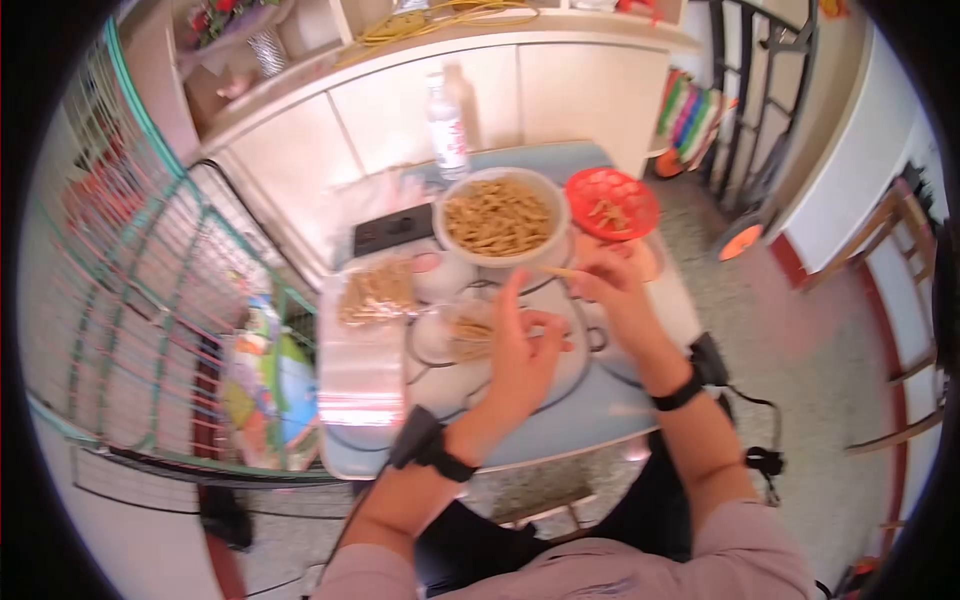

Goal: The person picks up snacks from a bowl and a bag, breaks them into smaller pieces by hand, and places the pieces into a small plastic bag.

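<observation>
My right hand (pixel 612 287) pinches a thin light-brown stick (pixel 558 271) between its fingertips, just in front of the white bowl (pixel 451 250). The bowl is heaped with similar short brown pieces (pixel 500 215). Over the middle of the table is my left hand (pixel 530 345), one finger pointing up and the others loosely bent, with a gap between them. Against its left side sits a clear plastic bag (pixel 468 334) of brown sticks, partly hidden behind the hand. Farther left lies a fuller clear bag (pixel 378 292) of the same sticks.
A red basket (pixel 645 222) holding a few pieces stands right of the bowl. Behind are a clear bottle (pixel 447 130) and a black flat box (pixel 393 230). Flat plastic bags (pixel 360 375) lie at the table's left. A green wire cage (pixel 180 300) borders that side.
</observation>
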The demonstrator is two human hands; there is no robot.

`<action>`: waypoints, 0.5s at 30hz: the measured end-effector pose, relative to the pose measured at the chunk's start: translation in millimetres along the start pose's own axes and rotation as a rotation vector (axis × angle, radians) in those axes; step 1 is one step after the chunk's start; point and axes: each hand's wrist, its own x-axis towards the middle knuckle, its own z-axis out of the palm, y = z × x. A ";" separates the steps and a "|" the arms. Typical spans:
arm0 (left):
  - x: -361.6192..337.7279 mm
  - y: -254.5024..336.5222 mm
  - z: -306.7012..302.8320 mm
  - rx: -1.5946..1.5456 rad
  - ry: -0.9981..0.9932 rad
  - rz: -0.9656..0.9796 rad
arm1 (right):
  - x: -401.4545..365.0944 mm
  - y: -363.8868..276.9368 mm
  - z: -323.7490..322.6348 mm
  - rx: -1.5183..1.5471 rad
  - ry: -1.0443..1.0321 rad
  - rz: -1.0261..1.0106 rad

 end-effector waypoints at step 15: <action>2.7 8.2 1.8 0.018 0.102 0.026 | -16.0 13.6 -3.6 0.327 -0.317 0.166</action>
